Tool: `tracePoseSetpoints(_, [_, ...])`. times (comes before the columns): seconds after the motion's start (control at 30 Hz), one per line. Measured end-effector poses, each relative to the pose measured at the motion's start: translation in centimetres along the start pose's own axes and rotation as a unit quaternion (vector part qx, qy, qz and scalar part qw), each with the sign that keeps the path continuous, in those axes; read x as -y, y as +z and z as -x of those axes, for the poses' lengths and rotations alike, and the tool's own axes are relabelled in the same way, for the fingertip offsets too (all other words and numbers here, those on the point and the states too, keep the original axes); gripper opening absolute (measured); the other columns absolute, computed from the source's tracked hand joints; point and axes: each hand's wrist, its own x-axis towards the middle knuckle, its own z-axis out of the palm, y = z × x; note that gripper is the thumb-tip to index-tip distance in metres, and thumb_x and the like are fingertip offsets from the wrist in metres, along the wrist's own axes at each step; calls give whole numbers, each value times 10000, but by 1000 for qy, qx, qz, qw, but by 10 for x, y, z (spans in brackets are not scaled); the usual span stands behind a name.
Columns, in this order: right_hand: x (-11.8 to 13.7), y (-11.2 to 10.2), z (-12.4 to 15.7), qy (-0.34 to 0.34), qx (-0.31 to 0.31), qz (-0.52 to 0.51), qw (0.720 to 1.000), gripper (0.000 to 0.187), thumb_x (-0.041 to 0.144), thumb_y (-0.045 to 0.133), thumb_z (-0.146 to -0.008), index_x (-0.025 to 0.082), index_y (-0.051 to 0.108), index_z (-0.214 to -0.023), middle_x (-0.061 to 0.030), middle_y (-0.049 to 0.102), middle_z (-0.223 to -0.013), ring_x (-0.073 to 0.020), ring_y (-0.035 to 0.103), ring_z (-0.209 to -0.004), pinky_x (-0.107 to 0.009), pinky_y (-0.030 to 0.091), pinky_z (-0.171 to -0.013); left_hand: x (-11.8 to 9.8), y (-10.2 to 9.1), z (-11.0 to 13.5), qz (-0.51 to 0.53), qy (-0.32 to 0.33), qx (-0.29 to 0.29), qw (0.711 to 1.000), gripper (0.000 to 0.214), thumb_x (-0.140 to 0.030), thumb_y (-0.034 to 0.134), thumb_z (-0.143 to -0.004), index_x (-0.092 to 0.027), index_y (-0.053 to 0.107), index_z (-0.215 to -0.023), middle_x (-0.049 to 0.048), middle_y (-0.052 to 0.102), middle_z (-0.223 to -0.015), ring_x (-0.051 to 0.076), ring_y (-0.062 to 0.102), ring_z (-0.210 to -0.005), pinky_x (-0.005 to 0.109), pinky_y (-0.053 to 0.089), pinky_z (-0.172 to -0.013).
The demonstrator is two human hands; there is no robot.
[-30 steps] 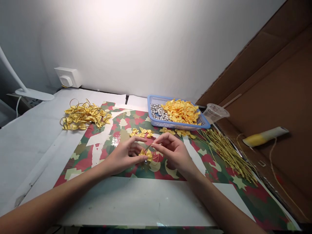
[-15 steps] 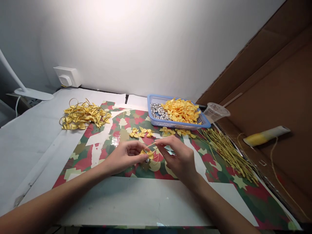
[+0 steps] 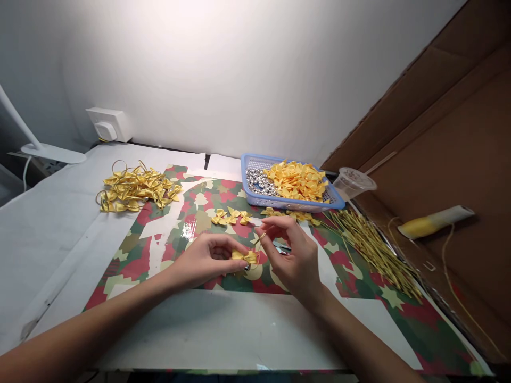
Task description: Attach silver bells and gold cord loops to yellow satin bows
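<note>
From my remote seat, the yellow bow [image 3: 250,257] sits just below and left of the frame's centre; over the last second it has turned broader to my view and shifted slightly right, while the cord [image 3: 262,237], a straight stretch between the fingers half a second ago, now shows what looks like a small loop. I judge the cord is still being worked, not finished. The left hand [image 3: 213,256] pinches the bow at its left end, a silver bead [image 3: 246,267] by the thumb tip. The right hand [image 3: 293,254], up and right of the bow and apart from it, pinches the cord. Farther out, I see loose bows [image 3: 231,216] above and the blue basket [image 3: 293,203] right of upper centre.
</note>
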Motion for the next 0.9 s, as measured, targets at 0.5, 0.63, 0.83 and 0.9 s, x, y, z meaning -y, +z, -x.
tracePoseSetpoints(0.5, [4, -5, -3, 180, 133, -272, 936, 198, 249, 573, -861, 252, 496, -1044, 10, 537, -826, -112, 515, -632, -236, 460, -556, -3, 1, 0, -9, 11, -47, 999, 205, -300, 731, -692, -155, 659, -819, -33, 607, -589, 94, 565, -533, 207, 430, -505])
tracePoseSetpoints(0.63, [3, -9, -6, 189, 141, -308, 922, 202, 305, 607, -840, 251, 507, -1007, 3, 546, -815, -130, 550, -666, -252, 485, -564, -1, 0, -1, 19, 5, -39, 999, 221, -306, 746, -686, -160, 668, -834, -17, 651, -650, 106, 606, -587, 222, 473, -565])
tracePoseSetpoints(0.83, [2, -12, -9, 206, 124, -323, 915, 194, 355, 674, -783, 241, 547, -876, 3, 578, -766, -134, 576, -671, -256, 511, -583, -2, -2, 0, 14, -19, -37, 999, 213, -317, 744, -687, -168, 699, -833, 19, 702, -735, 120, 632, -607, 222, 498, -553])
tracePoseSetpoints(0.9, [1, -12, -9, 216, 115, -324, 914, 201, 360, 683, -772, 242, 545, -859, 3, 582, -767, -131, 575, -658, -251, 511, -566, -3, -2, 0, 9, -20, -33, 999, 182, -315, 736, -698, -173, 711, -809, 16, 704, -723, 111, 621, -587, 214, 493, -543])
